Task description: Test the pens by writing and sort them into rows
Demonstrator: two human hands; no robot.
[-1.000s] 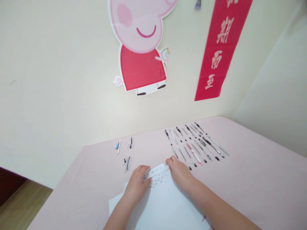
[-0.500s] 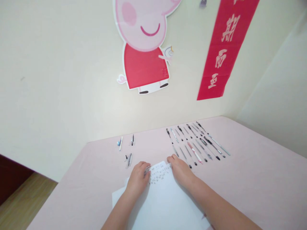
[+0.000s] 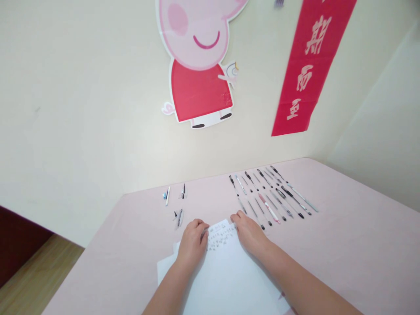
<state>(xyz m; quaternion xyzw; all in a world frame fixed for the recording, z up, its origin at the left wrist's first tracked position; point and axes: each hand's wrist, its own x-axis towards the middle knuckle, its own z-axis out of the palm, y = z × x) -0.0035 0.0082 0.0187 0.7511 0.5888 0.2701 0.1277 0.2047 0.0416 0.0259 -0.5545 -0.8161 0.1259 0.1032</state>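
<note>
White sheets of paper (image 3: 226, 271) lie on the pink table (image 3: 344, 245) in front of me, with small handwriting near the top edge. My left hand (image 3: 192, 245) rests on the paper's upper left part, fingers curled and pressed down. My right hand (image 3: 250, 232) lies on the upper right part, fingers stretched flat over the edge. Beyond my right hand several pens (image 3: 272, 194) are laid out in rows. Three more pens (image 3: 179, 217) lie apart beyond my left hand.
The table stands against a cream wall with a pink pig cut-out (image 3: 200, 61) and a red banner (image 3: 308, 65). A side wall closes the right. Wooden floor (image 3: 33, 280) shows past the table's left edge.
Both hands stay on the paper; my view has drifted slightly left and down, so everything sits a little to the right. My left fingers have curled a bit more.
</note>
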